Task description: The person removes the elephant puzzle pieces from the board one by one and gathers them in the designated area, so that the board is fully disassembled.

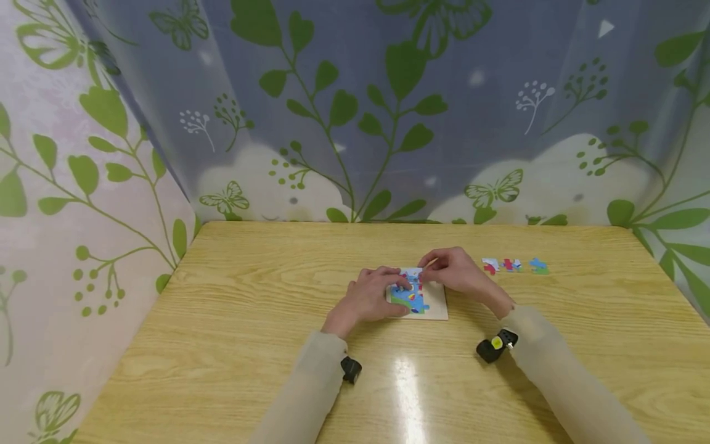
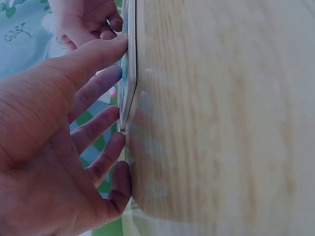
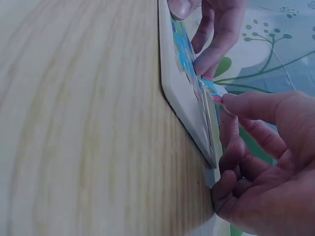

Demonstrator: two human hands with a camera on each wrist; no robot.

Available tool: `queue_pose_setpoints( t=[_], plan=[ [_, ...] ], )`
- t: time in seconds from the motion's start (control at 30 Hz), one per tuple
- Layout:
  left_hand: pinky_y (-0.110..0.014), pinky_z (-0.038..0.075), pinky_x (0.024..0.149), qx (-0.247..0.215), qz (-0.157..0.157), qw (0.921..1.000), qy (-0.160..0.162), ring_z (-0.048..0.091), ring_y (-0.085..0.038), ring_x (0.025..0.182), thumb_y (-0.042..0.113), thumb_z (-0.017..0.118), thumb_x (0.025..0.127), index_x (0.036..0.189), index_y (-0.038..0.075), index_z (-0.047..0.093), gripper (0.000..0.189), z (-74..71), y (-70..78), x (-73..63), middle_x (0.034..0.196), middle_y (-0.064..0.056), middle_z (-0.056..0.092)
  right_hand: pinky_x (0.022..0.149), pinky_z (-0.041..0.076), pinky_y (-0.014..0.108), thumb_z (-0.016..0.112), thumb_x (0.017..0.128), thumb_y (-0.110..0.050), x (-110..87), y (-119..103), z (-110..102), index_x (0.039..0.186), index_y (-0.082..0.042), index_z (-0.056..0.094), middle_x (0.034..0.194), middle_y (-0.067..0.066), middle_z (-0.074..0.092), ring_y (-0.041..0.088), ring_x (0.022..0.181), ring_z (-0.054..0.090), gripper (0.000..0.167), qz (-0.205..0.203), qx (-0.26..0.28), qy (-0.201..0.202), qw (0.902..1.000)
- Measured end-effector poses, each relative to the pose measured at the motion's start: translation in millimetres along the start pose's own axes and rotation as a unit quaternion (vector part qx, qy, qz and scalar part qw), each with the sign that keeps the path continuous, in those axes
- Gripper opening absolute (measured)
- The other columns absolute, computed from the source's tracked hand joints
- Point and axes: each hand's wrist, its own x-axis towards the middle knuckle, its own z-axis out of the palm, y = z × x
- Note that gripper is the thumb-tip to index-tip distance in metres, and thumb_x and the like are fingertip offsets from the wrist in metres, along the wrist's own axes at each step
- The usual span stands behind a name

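Observation:
A pale square puzzle board (image 1: 437,302) lies on the table with joined jigsaw pieces (image 1: 407,300) in blue, green and red covering much of it. Across the left side of the board, my left hand (image 1: 370,296) spreads its fingers; thumb and fingertips rest on the pieces and the board's edge. At the far right corner, my right hand (image 1: 457,271) pinches a blue, white and red jigsaw piece (image 3: 212,88) between thumb and index finger. In the right wrist view that piece is tilted up at the board's (image 3: 179,98) far edge. Fingers partly hide the picture.
Several loose jigsaw pieces lie right of the board, among them a white and red one (image 1: 490,265) and a blue one (image 1: 538,266). The wooden table (image 1: 233,327) meets a leaf-patterned curtain (image 1: 344,123) at its back edge. Each wrist wears a black camera.

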Motion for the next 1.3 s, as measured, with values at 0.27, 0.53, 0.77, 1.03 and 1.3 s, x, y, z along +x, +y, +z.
queue_pose_setpoints(
  t=[0.27,0.53,0.77,1.03,1.3],
  plan=[
    [-0.064,0.035,0.107,-0.005,0.002,1.0000,0.002,0.037,-0.039,0.142,0.041,0.075,0.091,0.129,0.031,0.067,0.040,0.9,-0.9,-0.2,0.160,0.003,0.043,0.064,0.043,0.027,0.072,0.095,-0.020,-9.8,5,-9,0.113,-0.005,0.072,0.097,0.012,0.076,0.018,0.081,0.061,0.024,0.014,0.009,0.012,0.9998],
    [-0.067,0.029,0.113,-0.024,0.006,0.9997,0.008,0.034,-0.040,0.146,0.039,0.076,0.091,0.131,0.026,0.065,0.043,1.9,-2.5,-1.9,0.162,0.002,0.041,0.061,0.046,0.029,0.068,0.098,-0.018,-27.1,15,-23,0.116,-0.004,0.071,0.099,0.013,0.076,0.020,0.078,0.062,0.022,0.009,0.015,0.011,0.9998],
    [-0.068,0.030,0.113,-0.030,0.015,0.9993,0.015,0.035,-0.041,0.147,0.037,0.075,0.091,0.131,0.023,0.065,0.044,2.8,-4.1,-3.7,0.164,-0.001,0.039,0.066,0.052,0.031,0.066,0.099,-0.017,-42.3,24,-34,0.117,-0.004,0.068,0.098,0.012,0.077,0.021,0.080,0.066,0.022,0.021,0.016,0.010,0.9996],
    [-0.068,0.027,0.117,-0.053,0.015,0.9983,0.018,0.034,-0.041,0.149,0.031,0.075,0.091,0.128,0.019,0.067,0.039,-1.1,-2.5,-7.9,0.162,-0.002,0.043,0.067,0.053,0.032,0.066,0.099,-0.016,-58.7,33,-44,0.118,0.000,0.066,0.097,0.013,0.077,0.020,0.082,0.069,0.025,0.017,0.015,0.015,0.9996],
    [-0.064,0.028,0.118,-0.046,0.018,0.9986,0.017,0.035,-0.041,0.149,0.030,0.073,0.092,0.127,0.020,0.068,0.037,-1.0,-5.7,-6.7,0.162,-0.002,0.043,0.066,0.050,0.028,0.071,0.097,-0.020,-71.3,39,-53,0.114,-0.002,0.069,0.095,0.010,0.077,0.014,0.079,0.067,0.025,0.020,-0.009,0.036,0.9991]
  ],
)
